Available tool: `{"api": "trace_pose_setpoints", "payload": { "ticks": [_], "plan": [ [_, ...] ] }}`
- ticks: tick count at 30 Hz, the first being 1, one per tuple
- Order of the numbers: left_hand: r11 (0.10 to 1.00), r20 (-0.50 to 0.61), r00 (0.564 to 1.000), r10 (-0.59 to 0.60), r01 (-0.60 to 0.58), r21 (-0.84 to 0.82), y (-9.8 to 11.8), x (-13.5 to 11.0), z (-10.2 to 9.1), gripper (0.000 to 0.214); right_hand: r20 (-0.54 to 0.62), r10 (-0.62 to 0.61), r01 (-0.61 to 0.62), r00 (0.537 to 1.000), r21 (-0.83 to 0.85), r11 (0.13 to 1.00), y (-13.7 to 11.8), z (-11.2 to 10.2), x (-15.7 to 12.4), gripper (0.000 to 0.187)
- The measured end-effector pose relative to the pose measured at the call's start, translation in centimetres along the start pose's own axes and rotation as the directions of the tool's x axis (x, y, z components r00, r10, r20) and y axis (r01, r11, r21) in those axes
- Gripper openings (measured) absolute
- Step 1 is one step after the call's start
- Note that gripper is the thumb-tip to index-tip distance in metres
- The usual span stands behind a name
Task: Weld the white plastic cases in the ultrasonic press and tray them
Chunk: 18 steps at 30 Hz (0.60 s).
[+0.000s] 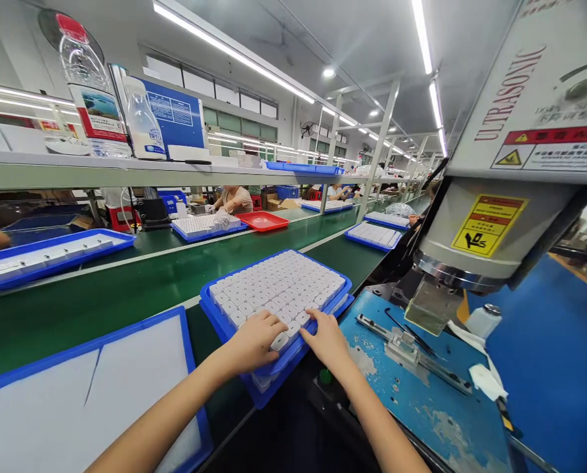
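Observation:
A blue tray stacked on other trays holds close rows of small white plastic housings, each with a small dark mark on top. At the tray's near corner, my left hand has its thumb and fingers bent around a white plastic housing. My right hand is at the right end of the same near row, thumb and forefinger closing on another white housing. The housings under both hands sit in or just at the tray; whether they are lifted I cannot tell.
To the right stands an ultrasonic press with its horn over a blue base plate carrying a metal fixture. A foam-lined blue tray lies at left. Beyond the green belt are more trays, a red tray and co-workers.

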<state>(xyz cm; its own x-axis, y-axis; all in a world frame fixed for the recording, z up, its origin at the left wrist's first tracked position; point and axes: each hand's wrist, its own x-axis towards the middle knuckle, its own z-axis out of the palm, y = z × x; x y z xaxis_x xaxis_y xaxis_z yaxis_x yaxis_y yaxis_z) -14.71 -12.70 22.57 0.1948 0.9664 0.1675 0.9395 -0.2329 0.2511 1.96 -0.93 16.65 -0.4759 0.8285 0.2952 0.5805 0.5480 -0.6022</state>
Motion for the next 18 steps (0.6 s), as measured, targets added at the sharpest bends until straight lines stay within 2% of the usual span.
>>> {"api": "trace_pose_setpoints", "payload": {
  "ticks": [3,6,13,18],
  "plan": [
    [0.989,0.095,0.995,0.023,-0.037,0.144,0.0,0.4,-0.3,0.047,0.017,0.054,-0.055,0.998,0.021,0.998,-0.3,-0.1,0.4,0.047],
    [0.979,0.131,0.99,0.049,-0.074,0.19,-0.3,0.4,-0.4,0.049,0.025,0.083,-0.084,0.996,0.045,0.995,-0.5,-0.2,0.7,0.049],
    [0.972,0.1,0.993,0.068,-0.089,0.216,-0.7,0.6,0.1,0.042,0.058,0.061,-0.062,0.996,0.013,0.998,-0.5,-0.4,1.3,0.045],
    [0.966,0.095,0.993,0.071,-0.092,0.243,-0.4,0.4,0.0,0.033,0.088,0.018,-0.006,0.996,-0.134,0.991,-0.8,-0.5,2.0,0.037]
  ]
}}
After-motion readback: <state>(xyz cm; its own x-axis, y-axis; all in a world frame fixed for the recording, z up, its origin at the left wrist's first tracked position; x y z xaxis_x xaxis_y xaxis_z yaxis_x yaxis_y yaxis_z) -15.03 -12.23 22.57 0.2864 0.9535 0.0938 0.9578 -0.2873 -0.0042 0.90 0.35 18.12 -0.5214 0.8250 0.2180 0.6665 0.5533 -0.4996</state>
